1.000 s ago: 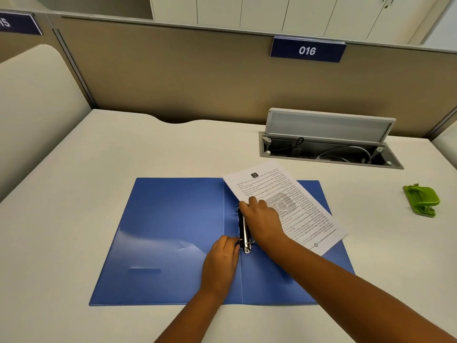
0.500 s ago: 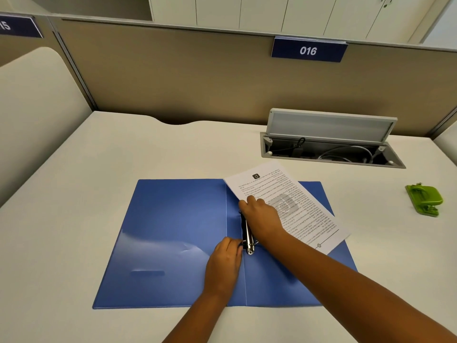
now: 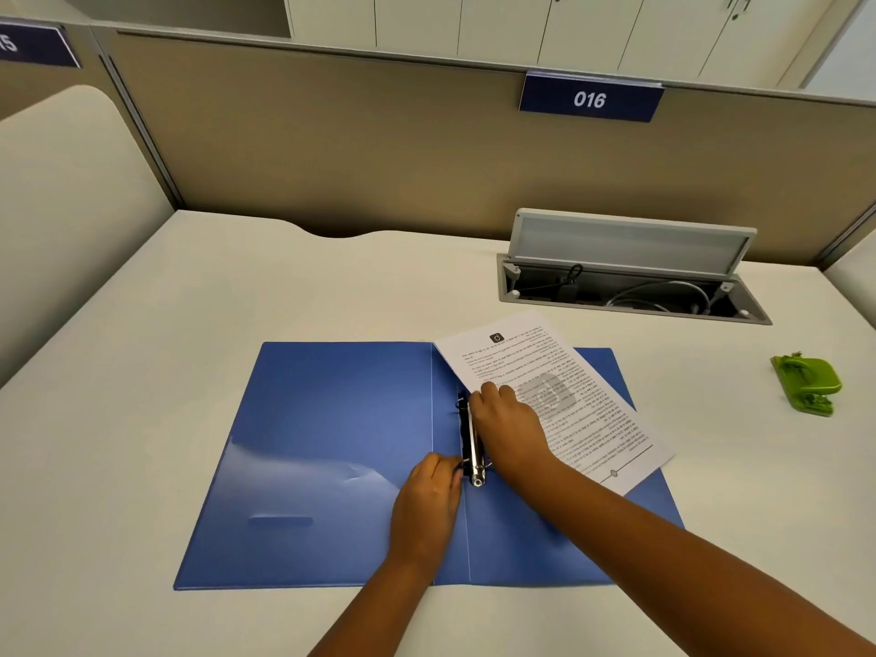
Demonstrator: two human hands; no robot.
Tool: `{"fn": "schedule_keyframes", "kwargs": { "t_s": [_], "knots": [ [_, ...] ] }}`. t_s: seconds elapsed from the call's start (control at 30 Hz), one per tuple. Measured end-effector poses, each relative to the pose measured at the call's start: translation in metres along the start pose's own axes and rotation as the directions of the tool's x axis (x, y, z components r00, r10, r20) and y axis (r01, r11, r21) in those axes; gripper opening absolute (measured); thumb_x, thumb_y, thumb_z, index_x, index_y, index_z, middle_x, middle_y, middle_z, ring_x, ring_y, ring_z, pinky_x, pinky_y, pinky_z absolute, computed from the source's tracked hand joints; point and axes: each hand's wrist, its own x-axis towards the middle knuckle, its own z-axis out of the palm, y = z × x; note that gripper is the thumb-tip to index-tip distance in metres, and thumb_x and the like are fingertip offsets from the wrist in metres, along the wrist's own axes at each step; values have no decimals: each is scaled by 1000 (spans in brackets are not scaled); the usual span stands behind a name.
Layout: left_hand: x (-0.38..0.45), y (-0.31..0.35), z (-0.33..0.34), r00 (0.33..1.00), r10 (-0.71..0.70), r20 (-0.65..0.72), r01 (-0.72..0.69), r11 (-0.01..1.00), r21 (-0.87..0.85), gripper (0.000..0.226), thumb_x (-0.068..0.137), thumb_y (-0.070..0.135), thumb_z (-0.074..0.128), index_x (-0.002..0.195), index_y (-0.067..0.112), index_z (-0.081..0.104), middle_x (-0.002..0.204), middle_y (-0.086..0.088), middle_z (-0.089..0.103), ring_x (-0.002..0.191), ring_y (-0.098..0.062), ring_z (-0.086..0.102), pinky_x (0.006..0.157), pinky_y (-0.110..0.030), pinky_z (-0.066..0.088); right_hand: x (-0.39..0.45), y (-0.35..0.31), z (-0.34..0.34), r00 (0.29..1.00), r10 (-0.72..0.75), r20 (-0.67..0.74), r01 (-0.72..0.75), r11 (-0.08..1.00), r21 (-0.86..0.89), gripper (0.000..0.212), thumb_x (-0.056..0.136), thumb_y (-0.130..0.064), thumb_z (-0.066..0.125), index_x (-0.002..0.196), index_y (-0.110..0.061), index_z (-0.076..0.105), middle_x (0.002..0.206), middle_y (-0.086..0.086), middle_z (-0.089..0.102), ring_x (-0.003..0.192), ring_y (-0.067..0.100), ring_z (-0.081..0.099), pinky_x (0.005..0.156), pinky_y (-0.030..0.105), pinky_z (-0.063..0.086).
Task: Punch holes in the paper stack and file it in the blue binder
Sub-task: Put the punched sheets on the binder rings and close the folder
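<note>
Head: 1 binder (image 3: 332, 443); 1 paper stack (image 3: 569, 395); 2 hands.

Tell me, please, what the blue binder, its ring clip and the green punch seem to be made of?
Blue binder: probably thin flexible plastic, semi-glossy; it shows soft reflections and a dent in its left cover.
Ring clip: looks like polished metal; a bright silver bar with sharp highlights.
Green punch: apparently glossy green plastic or painted metal; the picture cannot settle which.

Head-worn view, down over desk (image 3: 142, 348)
</note>
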Motion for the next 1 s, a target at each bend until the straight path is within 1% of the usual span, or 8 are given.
{"fn": "schedule_keyframes", "kwargs": {
  "t_s": [0.23, 0.33, 0.47, 0.6, 0.7, 0.87, 0.93, 1.0],
  "knots": [
    [0, 0, 1, 999, -34, 13, 34, 999, -29, 20, 92, 24, 48, 106, 16, 61, 96, 9, 57, 74, 8, 49, 71, 8, 32, -22, 9, 12, 994, 91, -54, -88, 995, 54, 82, 33, -6, 84, 113, -14, 66, 58, 4, 58, 45, 19, 54, 39, 25, 40],
    [1, 0, 0, 999, -34, 15, 34, 999, -23, 21, 92, 26, 48, 105, 16, 61, 92, 16, 50, 73, 12, 48, 70, 7, 33, -38, 18, 10, 980, 197, -4, -196, 976, 96, 63, 39, 0, 84, 99, -13, 67, 62, 4, 59, 47, 20, 54, 41, 30, 42],
    [1, -1, 1, 999, -48, 15, 48, 998, -30, 21, 91, 26, 49, 105, 15, 61, 95, 6, 61, 72, 7, 50, 70, 7, 35, -61, 28, 11, 952, 285, 112, -303, 928, 217, 14, 79, -6, 58, 90, -12, 64, 85, 6, 67, 71, 24, 60, 63, 35, 51],
    [1, -2, 1, 1000, -8, 2, 8, 1000, 2, 22, 90, 25, 51, 105, 14, 62, 97, 2, 63, 79, -1, 51, 72, 9, 33, -71, 26, -5, 928, 358, 105, -371, 848, 379, 18, 87, -14, 50, 91, -12, 67, 88, 4, 69, 75, 22, 62, 69, 34, 51],
    [1, -2, 2, 1000, -26, 0, 26, 1000, -10, 20, 91, 24, 49, 104, 15, 62, 95, 7, 60, 74, 7, 49, 71, 8, 33, -70, 17, -18, 927, 344, 149, -375, 824, 426, 20, 89, -17, 46, 89, -11, 65, 88, 3, 67, 75, 20, 61, 67, 33, 49],
    [0, -4, 4, 999, -33, 13, 33, 998, -46, 19, 92, 22, 48, 103, 14, 61, 92, 13, 52, 74, 9, 50, 71, 6, 35, -58, -4, -28, 946, 276, 168, -319, 884, 341, 14, 81, -10, 54, 68, -14, 54, 70, 4, 56, 61, 21, 52, 45, 26, 22],
    [1, -4, 4, 998, -52, 24, 53, 997, -60, 18, 93, 22, 46, 103, 16, 61, 92, 15, 52, 75, 9, 51, 70, 5, 36, -56, -15, -35, 954, 264, 144, -296, 912, 283, 31, 51, -10, 80, 48, -16, 50, 48, 2, 51, 39, 17, 42, 42, 19, 4],
    [1, -5, 4, 998, -58, 32, 60, 996, -68, 18, 94, 22, 45, 104, 18, 60, 92, 16, 52, 77, 10, 51, 70, 5, 36, -52, -21, -34, 962, 262, 81, -274, 930, 246, 46, 15, -9, 87, 33, -17, 46, 33, -2, 44, 24, 14, 38, 43, 14, 7]
  ]
}}
